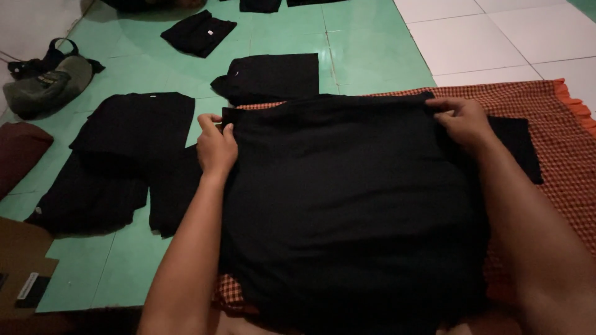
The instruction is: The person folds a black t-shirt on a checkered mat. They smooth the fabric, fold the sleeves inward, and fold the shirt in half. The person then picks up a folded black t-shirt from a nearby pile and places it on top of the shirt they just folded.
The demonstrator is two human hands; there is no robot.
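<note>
A large black garment (347,205) lies spread over an orange checked cloth (559,149) on the floor in front of me. My left hand (216,146) pinches the garment's far left corner. My right hand (462,121) pinches its far right corner, fingers curled over the top edge. Both arms reach forward along the garment's sides. A black sleeve or flap (518,146) sticks out to the right past my right hand.
Folded black garments lie on the green tiled floor: one just beyond the held edge (270,77), one farther back (198,32), and a spread pile at left (124,161). A grey bag (43,84) sits far left. Brown cardboard (22,267) is at bottom left. White tiles (496,37) lie far right.
</note>
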